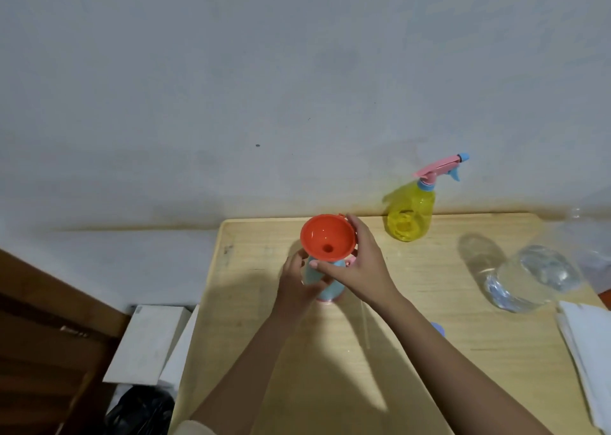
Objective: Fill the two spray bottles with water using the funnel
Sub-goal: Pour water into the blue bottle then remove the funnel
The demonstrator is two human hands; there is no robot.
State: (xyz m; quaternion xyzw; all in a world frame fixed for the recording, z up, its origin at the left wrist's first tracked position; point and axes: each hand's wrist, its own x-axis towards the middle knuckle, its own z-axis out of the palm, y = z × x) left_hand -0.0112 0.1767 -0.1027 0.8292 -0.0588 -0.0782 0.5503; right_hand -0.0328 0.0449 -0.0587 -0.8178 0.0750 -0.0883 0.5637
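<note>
Our left hand (pixel 294 284) grips the blue bottle (pixel 334 290), our right hand (pixel 360 262) the funnel (pixel 327 236) atop; water container (pixel 532 279) lies rightward.

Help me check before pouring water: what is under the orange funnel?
A light blue bottle, gripped by the left hand; the right hand holds the orange funnel. Funnel bowl and hands cover the bottle's neck, so the spout's seating is hidden.

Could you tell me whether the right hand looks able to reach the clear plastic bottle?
Probably yes: nothing stands between the right hand and the clear plastic bottle, though it must release the orange funnel first.
</note>
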